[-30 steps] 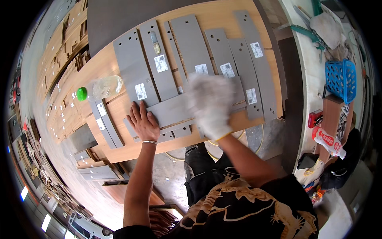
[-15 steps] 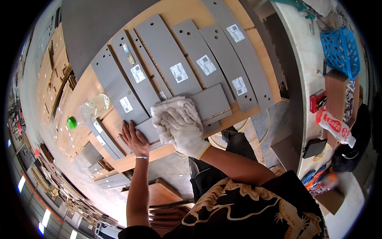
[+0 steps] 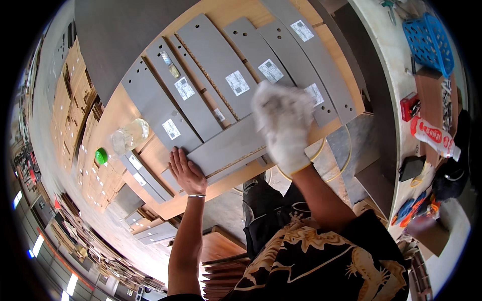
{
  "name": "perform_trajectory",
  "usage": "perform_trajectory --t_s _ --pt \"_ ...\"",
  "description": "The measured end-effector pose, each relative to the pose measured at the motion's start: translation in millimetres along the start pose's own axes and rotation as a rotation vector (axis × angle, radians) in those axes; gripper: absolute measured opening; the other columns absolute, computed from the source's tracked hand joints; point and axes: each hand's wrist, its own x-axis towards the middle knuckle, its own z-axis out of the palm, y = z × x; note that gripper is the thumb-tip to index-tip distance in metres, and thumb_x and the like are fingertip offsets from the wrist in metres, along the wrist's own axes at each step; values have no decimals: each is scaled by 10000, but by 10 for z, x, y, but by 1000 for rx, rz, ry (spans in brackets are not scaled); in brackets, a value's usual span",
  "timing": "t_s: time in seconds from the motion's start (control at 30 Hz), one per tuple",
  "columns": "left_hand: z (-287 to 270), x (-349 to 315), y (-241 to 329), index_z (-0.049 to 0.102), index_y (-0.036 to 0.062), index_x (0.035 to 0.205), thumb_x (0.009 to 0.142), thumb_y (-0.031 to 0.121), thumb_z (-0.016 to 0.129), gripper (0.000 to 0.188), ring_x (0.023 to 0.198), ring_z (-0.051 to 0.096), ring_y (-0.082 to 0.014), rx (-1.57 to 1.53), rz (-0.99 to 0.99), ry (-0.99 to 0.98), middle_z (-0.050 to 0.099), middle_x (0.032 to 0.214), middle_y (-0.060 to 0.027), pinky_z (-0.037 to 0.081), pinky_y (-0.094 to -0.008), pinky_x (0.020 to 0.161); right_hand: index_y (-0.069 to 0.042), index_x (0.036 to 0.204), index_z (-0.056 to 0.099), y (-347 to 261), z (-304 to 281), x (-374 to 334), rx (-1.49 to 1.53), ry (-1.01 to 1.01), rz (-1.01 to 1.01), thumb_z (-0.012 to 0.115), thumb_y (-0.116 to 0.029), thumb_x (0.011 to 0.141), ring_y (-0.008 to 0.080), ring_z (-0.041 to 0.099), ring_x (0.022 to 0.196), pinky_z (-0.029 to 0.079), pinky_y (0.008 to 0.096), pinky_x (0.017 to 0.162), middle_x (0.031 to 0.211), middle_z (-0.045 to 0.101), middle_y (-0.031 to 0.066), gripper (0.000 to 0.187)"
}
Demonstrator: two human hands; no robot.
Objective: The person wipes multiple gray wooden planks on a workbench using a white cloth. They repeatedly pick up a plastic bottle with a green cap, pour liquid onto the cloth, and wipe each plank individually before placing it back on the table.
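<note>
A grey board [image 3: 228,149] with a raw chipboard edge lies crosswise at the near side of the worktable, over the near ends of other grey boards. My bare left hand [image 3: 187,171] rests flat on its left end, fingers stretched out. My right hand [image 3: 288,148], in a white knit glove, is closed on a pale, fluffy rag [image 3: 281,103], blurred by motion, at the board's right end. Behind lie several grey panels [image 3: 213,55] side by side, with drilled holes and white labels. A small glassy object [image 3: 170,65] lies on one of them.
Left of my left hand, a clear bottle [image 3: 131,136] with a green cap lies on its side. On the right-hand bench are a blue basket [image 3: 427,42], a red box [image 3: 409,106], a red-labelled bottle [image 3: 433,137] and a flat black object [image 3: 411,168]. A yellow hose [image 3: 350,150] loops below.
My right hand has swept the rag rightward and away from me, from the board's middle to its right end. My left hand stays on the left end. The view has shifted slightly.
</note>
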Motion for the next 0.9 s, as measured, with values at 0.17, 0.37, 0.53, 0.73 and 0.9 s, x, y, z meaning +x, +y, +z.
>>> perform_trajectory --t_s 0.17,0.37,0.53,0.73,0.9 --pt "-11 36 64 507 -11 1513 1090 236 386 504 1492 416 -412 4 9 -9 485 1601 -193 256 -546 1241 -111 1268 734 -601 425 -264 -93 106 -24 727 -287 860 337 423 1469 220 478 1274 1415 621 89 444" --pt "-13 7 27 527 -26 1484 1097 266 391 503 1472 432 -409 7 25 42 506 1578 -201 279 -530 1234 -73 1239 644 -336 -3 60 96 33 312 584 -225 994 272 573 1250 426 459 1097 1308 638 112 295" --pt "8 16 -38 531 -19 1482 1101 262 391 494 1474 431 -394 12 50 55 508 1577 -194 282 -523 1236 -47 1199 648 -460 169 14 523 184 211 536 -261 1048 343 660 1052 530 505 945 1170 675 136 285" --pt "52 30 37 536 -12 1482 1100 262 396 490 1472 433 -386 21 66 60 516 1572 -188 281 -521 1236 -38 1188 701 -435 513 -128 -101 271 82 563 -288 1013 292 666 1176 511 431 1045 1291 673 151 335" --pt "65 36 -3 541 -19 1478 1097 261 403 492 1463 446 -379 39 76 67 524 1567 -187 295 -516 1222 -42 1267 697 154 239 140 -329 490 212 578 -296 978 263 596 1305 361 444 1199 1276 685 141 403"
